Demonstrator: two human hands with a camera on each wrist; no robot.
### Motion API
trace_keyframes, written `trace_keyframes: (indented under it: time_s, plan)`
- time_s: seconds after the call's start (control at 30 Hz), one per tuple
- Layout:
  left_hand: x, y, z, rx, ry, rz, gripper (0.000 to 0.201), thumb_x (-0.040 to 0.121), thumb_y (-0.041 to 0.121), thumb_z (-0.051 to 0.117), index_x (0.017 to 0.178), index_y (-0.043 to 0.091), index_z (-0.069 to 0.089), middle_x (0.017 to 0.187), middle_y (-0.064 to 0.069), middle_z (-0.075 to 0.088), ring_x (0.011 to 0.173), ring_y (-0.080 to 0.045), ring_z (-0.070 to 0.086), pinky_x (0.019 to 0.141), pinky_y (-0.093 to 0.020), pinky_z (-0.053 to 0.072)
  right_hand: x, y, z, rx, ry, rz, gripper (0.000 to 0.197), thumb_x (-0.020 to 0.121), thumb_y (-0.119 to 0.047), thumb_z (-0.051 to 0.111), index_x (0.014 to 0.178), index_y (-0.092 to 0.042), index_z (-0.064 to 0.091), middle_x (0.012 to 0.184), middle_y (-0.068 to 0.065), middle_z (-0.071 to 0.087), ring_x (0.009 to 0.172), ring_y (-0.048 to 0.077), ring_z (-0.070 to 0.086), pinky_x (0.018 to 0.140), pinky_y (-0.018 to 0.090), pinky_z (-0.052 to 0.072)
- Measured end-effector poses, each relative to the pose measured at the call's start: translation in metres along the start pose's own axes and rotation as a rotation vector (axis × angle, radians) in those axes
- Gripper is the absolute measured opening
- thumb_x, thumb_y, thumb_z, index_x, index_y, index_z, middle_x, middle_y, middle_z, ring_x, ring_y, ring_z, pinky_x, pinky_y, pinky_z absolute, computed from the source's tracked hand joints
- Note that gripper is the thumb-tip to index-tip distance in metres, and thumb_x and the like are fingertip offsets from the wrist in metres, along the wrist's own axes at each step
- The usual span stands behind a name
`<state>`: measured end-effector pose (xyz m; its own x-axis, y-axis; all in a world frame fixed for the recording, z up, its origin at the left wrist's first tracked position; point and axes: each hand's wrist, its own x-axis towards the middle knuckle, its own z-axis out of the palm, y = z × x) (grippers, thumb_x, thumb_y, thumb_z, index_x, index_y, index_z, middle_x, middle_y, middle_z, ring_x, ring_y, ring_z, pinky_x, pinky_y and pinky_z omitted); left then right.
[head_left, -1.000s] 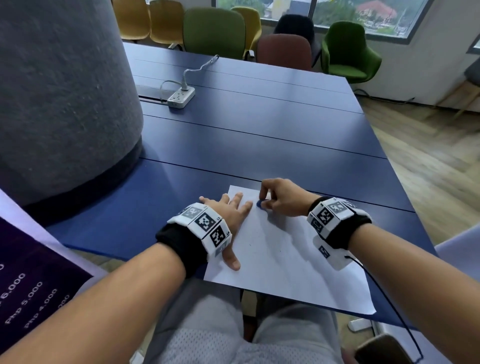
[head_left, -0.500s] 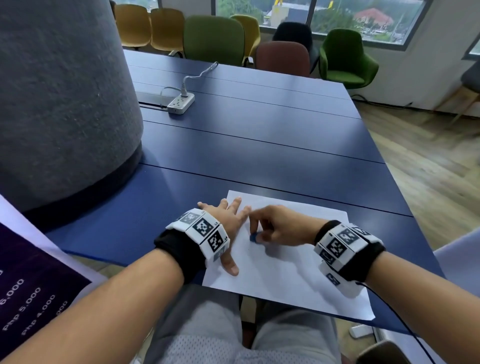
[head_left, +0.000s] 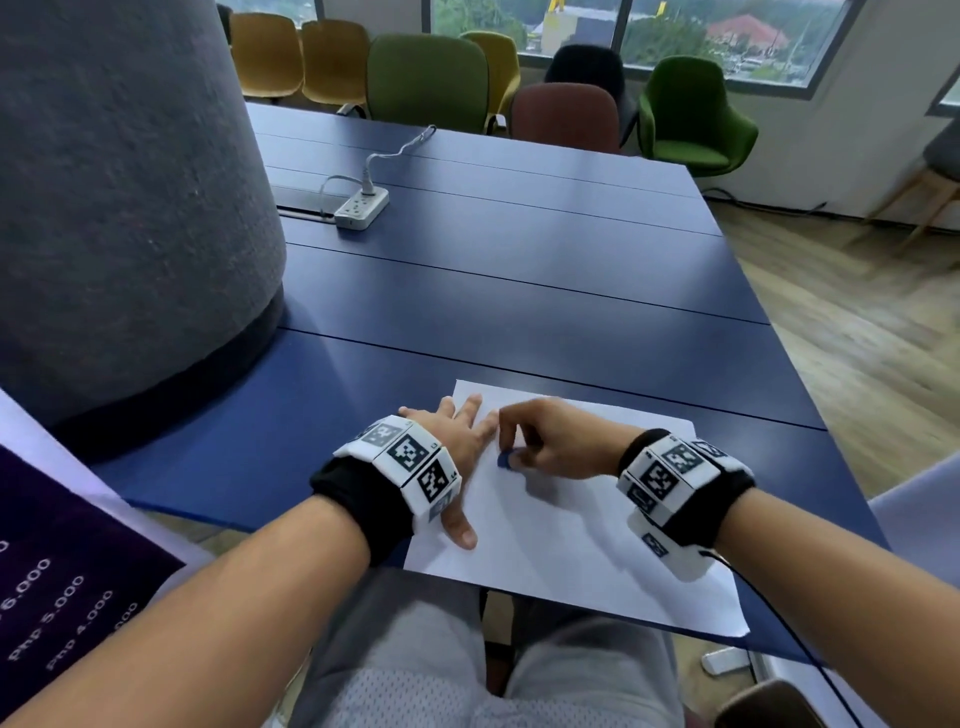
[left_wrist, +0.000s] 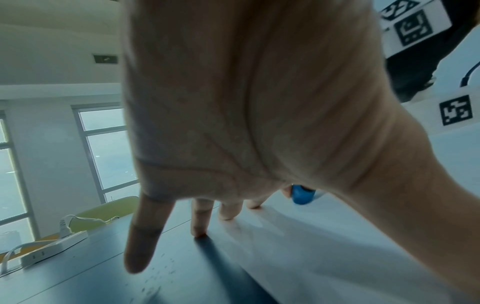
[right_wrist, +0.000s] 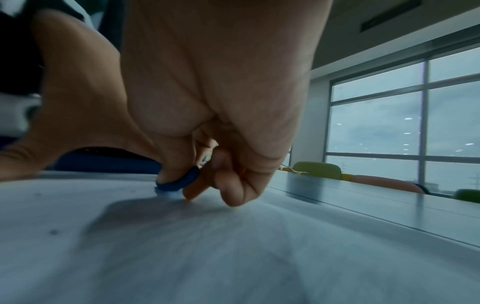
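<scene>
A white sheet of paper (head_left: 561, 540) lies on the blue table (head_left: 519, 322) near its front edge. My left hand (head_left: 457, 441) lies flat with spread fingers on the sheet's left edge, holding it down; its fingers (left_wrist: 200, 218) touch paper and table. My right hand (head_left: 540, 441) pinches a small blue eraser (head_left: 505, 460) between thumb and fingers and presses it on the paper just right of the left hand. The right wrist view shows the blue eraser (right_wrist: 179, 183) with a pale tip against the sheet. In the left wrist view the eraser (left_wrist: 302, 195) peeks out beyond the palm.
A large grey felt column (head_left: 119, 208) stands on the table's left. A white power strip (head_left: 362, 208) with its cable lies further back. Coloured chairs (head_left: 431, 83) line the far side. A printed banner (head_left: 57, 582) is at my left, wooden floor (head_left: 862, 332) at right.
My right hand has dragged the eraser down the paper toward me and slightly left. The left hand has stayed flat on the sheet.
</scene>
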<state>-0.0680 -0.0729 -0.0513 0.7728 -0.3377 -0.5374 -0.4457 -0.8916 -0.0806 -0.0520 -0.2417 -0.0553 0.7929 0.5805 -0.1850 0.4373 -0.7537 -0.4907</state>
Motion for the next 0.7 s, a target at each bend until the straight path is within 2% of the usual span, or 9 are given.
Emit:
trace_keyframes:
  time_s: [0.07, 0.2, 0.23, 0.33, 0.37, 0.53, 0.57, 0.67, 0.7]
  plan:
    - [0.000, 0.000, 0.000, -0.013, 0.001, 0.006, 0.145, 0.053, 0.055, 0.089, 0.155, 0.027, -0.010, 0.163, -0.004, -0.014, 0.150, -0.032, -0.004, 0.113, -0.062, 0.023, -0.002, 0.003, 0.001, 0.027, 0.041, 0.006, 0.011, 0.082, -0.021, 0.072, 0.082, -0.020, 0.061, 0.060, -0.008, 0.047, 0.051, 0.005, 0.043, 0.052, 0.018, 0.033]
    - [0.001, 0.000, -0.002, -0.010, -0.029, 0.007, 0.147, 0.054, 0.055, 0.089, 0.153, 0.031, -0.017, 0.162, -0.006, -0.019, 0.150, -0.034, -0.007, 0.114, -0.060, 0.022, -0.019, -0.005, 0.001, -0.010, -0.232, -0.036, 0.006, 0.082, -0.023, 0.071, 0.085, -0.022, 0.067, 0.064, -0.007, 0.053, 0.053, 0.005, 0.045, 0.053, 0.015, 0.038]
    - [0.001, 0.000, -0.002, -0.007, -0.033, 0.004, 0.147, 0.055, 0.055, 0.089, 0.153, 0.032, -0.018, 0.162, -0.006, -0.020, 0.149, -0.034, -0.008, 0.115, -0.059, 0.022, -0.018, -0.004, -0.001, -0.013, -0.217, -0.024, 0.006, 0.081, -0.023, 0.072, 0.085, -0.022, 0.067, 0.064, -0.007, 0.054, 0.053, 0.004, 0.046, 0.052, 0.014, 0.038]
    - [0.002, 0.001, -0.002, -0.008, -0.034, -0.004, 0.147, 0.055, 0.055, 0.088, 0.152, 0.031, -0.020, 0.162, -0.006, -0.022, 0.150, -0.033, -0.009, 0.116, -0.056, 0.024, -0.015, 0.004, 0.000, -0.010, 0.044, 0.017, 0.008, 0.079, -0.023, 0.074, 0.081, -0.023, 0.066, 0.058, -0.009, 0.049, 0.051, 0.005, 0.044, 0.051, 0.015, 0.035]
    - [0.002, 0.002, -0.001, -0.007, -0.038, -0.007, 0.147, 0.056, 0.055, 0.088, 0.152, 0.031, -0.020, 0.162, -0.006, -0.022, 0.150, -0.033, -0.009, 0.116, -0.055, 0.025, -0.016, 0.005, 0.002, -0.006, 0.074, 0.019, 0.009, 0.079, -0.022, 0.074, 0.080, -0.023, 0.065, 0.057, -0.009, 0.048, 0.051, 0.006, 0.043, 0.052, 0.017, 0.034]
    - [0.004, 0.003, -0.002, 0.013, -0.054, -0.017, 0.148, 0.055, 0.056, 0.088, 0.152, 0.031, -0.021, 0.161, -0.007, -0.022, 0.149, -0.034, -0.010, 0.116, -0.053, 0.024, -0.029, -0.003, -0.002, -0.013, -0.226, 0.015, 0.007, 0.079, -0.025, 0.074, 0.082, -0.023, 0.068, 0.063, -0.006, 0.054, 0.054, 0.006, 0.044, 0.053, 0.017, 0.038]
    - [0.004, 0.004, -0.002, 0.015, -0.054, -0.017, 0.148, 0.055, 0.056, 0.088, 0.152, 0.031, -0.021, 0.161, -0.007, -0.022, 0.149, -0.034, -0.010, 0.116, -0.053, 0.024, -0.026, -0.003, -0.003, -0.023, -0.199, 0.027, 0.007, 0.079, -0.025, 0.074, 0.083, -0.023, 0.068, 0.063, -0.005, 0.054, 0.054, 0.006, 0.045, 0.053, 0.017, 0.038]
    - [0.003, 0.003, -0.003, 0.006, -0.044, -0.010, 0.147, 0.055, 0.055, 0.088, 0.152, 0.031, -0.020, 0.162, -0.008, -0.020, 0.149, -0.035, -0.009, 0.115, -0.053, 0.023, -0.020, 0.002, 0.001, -0.012, 0.028, 0.050, 0.009, 0.081, -0.023, 0.072, 0.081, -0.023, 0.064, 0.061, -0.007, 0.050, 0.054, 0.007, 0.045, 0.053, 0.018, 0.033]
    - [0.003, 0.003, -0.003, 0.004, -0.043, -0.009, 0.147, 0.056, 0.055, 0.088, 0.153, 0.031, -0.020, 0.162, -0.008, -0.020, 0.149, -0.035, -0.009, 0.116, -0.053, 0.023, -0.022, 0.003, 0.004, 0.000, 0.046, 0.045, 0.009, 0.081, -0.022, 0.072, 0.082, -0.022, 0.063, 0.061, -0.007, 0.049, 0.054, 0.007, 0.044, 0.053, 0.018, 0.033]
